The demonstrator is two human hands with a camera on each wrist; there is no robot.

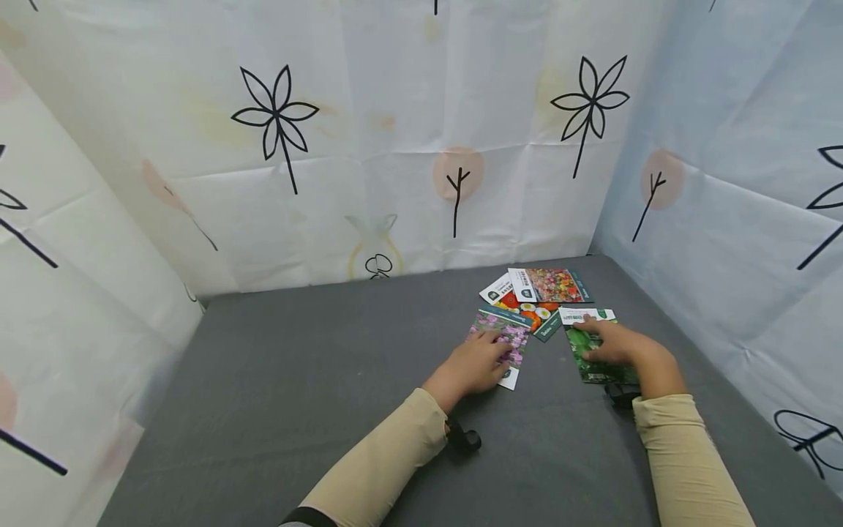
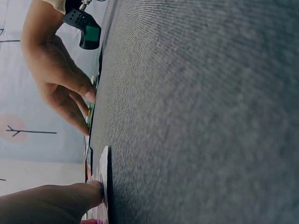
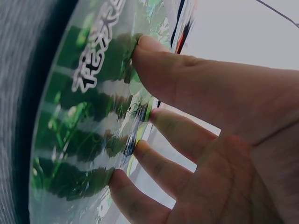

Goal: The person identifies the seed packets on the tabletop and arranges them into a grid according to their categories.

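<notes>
My left hand (image 1: 477, 360) rests on a seed packet with purple-pink flowers (image 1: 520, 338), its fingers spread over the front. In the left wrist view the thumb presses that packet's white end (image 2: 104, 161), which tilts slightly off the cloth. To the right, my right hand (image 1: 619, 342) touches a green leafy seed packet (image 1: 596, 372) with a white top band. The right wrist view shows the thumb and fingertips, nearly straight, set down on the glossy green front (image 3: 70, 140) of this packet.
Behind both hands, a packet with red and orange flowers (image 1: 556, 285) overlaps one with orange and white pictures (image 1: 536, 312). A grey cloth covers the table (image 1: 296, 380). Printed white sheets (image 1: 369, 146) stand at the back and sides. Each wrist wears a black camera.
</notes>
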